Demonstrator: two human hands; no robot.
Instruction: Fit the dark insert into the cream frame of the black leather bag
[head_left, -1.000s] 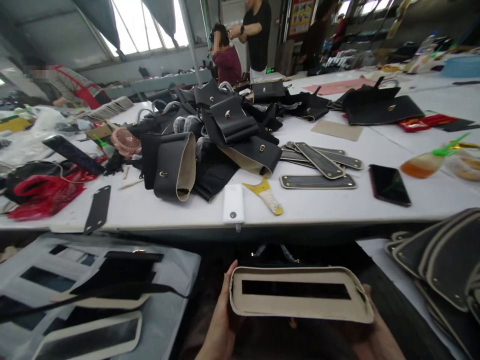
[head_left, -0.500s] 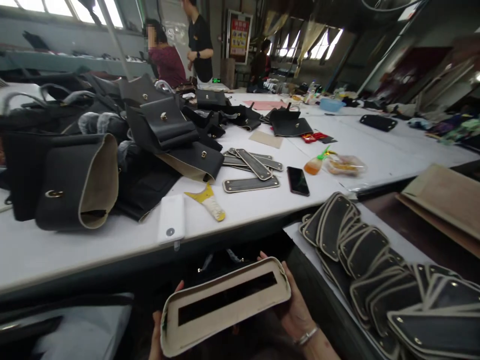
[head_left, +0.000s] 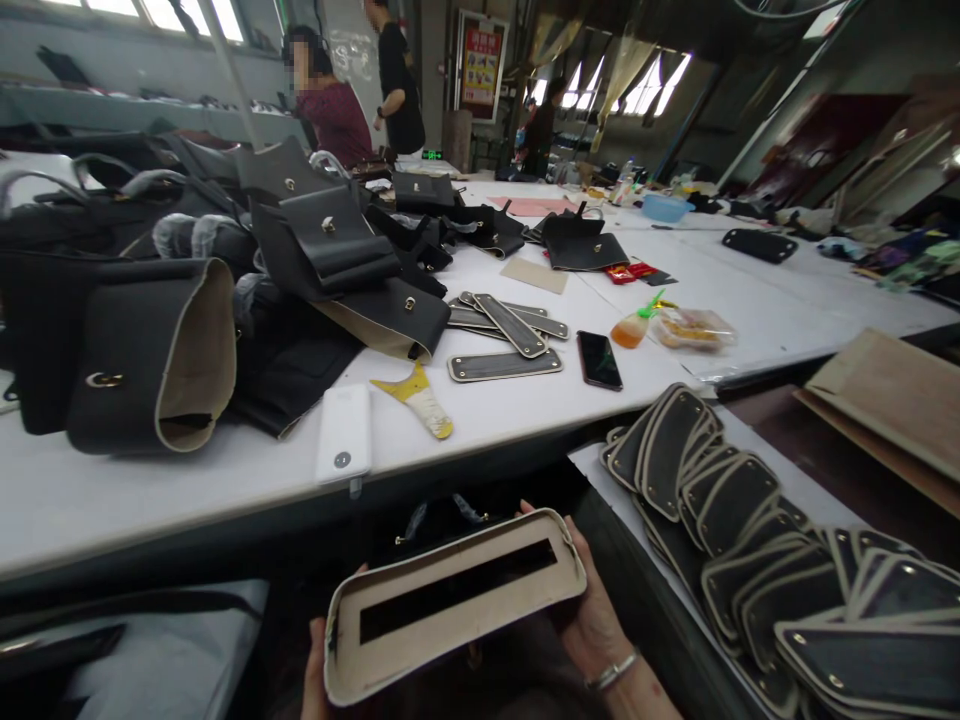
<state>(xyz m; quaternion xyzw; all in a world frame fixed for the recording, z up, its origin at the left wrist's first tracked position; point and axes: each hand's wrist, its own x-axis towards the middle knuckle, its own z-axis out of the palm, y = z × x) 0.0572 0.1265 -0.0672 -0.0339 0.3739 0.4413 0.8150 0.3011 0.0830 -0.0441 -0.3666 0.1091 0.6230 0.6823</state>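
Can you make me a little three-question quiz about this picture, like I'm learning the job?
1. True or false: both hands hold the beige panel.
2. What lies nearest the white power bank? A) yellow scraper B) blue bowl C) black phone
3. Which wrist wears a bracelet?

Key:
1. True: left hand and right hand grip its ends.
2. A
3. The right.
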